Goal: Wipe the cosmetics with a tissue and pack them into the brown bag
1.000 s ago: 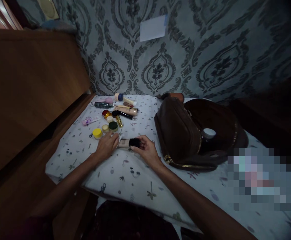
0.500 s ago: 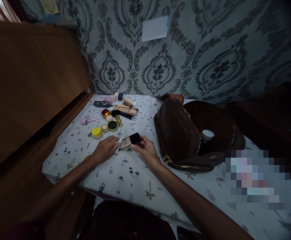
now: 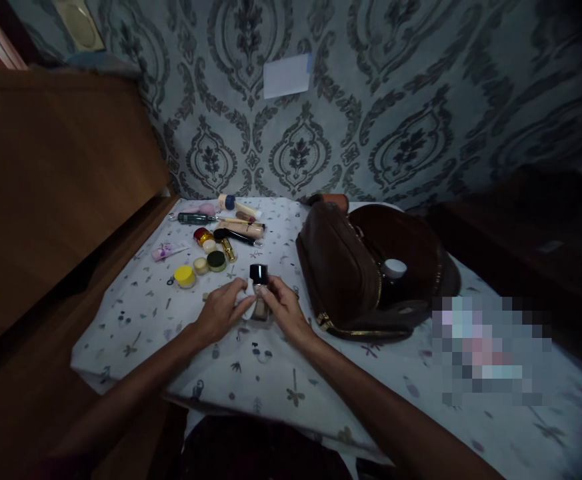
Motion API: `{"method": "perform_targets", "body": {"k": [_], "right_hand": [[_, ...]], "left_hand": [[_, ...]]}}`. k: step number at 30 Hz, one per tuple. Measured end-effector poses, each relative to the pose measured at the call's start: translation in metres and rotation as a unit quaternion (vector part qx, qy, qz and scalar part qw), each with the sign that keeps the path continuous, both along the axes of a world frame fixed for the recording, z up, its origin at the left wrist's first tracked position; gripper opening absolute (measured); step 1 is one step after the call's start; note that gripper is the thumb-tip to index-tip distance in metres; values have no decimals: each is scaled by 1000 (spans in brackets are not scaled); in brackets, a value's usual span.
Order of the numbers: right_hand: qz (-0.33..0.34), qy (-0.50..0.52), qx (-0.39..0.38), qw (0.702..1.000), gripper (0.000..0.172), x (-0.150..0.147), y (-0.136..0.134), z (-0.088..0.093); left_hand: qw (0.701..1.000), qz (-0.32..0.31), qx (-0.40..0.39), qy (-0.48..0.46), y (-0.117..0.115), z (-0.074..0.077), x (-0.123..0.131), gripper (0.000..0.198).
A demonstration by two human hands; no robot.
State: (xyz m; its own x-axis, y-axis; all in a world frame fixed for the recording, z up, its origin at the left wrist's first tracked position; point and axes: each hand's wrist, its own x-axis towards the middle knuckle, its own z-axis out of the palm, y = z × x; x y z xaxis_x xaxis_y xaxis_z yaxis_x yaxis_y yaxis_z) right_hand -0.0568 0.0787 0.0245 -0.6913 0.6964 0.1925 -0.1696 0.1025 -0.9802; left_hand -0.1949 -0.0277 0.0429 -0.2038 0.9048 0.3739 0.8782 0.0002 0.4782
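A small foundation bottle with a square black cap stands nearly upright between my hands, cap toward the wall. My right hand grips it from the right side, thumb across its front. My left hand pinches a white wipe against the bottle's left side. Just beyond my left hand lie a yellow-lidded jar, a small cream jar and a dark green-lidded jar. A gold tube rests behind them.
An open brown leather bag stands right of my hands, a white-lidded container in its mouth. Further back lie a black brush, a beige tube and a pink-and-white tube. Wooden furniture borders the left.
The bottle has turned from lying slanted to nearly upright, cap away from me. My right hand now holds its body, and my left hand has brought the wipe against its side.
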Motion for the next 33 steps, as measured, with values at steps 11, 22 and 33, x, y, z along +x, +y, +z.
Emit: {"method": "perform_targets", "body": {"k": [11, 22, 33], "right_hand": [[-9, -9, 46, 999, 44, -1, 4, -2], [36, -64, 43, 996, 54, 4, 2, -2], [6, -104, 89, 991, 51, 0, 6, -3]], "left_hand": [[998, 30, 43, 40, 33, 6, 7, 34], [976, 23, -4, -218, 49, 17, -17, 38], [943, 9, -3, -333, 52, -4, -26, 45]]}}
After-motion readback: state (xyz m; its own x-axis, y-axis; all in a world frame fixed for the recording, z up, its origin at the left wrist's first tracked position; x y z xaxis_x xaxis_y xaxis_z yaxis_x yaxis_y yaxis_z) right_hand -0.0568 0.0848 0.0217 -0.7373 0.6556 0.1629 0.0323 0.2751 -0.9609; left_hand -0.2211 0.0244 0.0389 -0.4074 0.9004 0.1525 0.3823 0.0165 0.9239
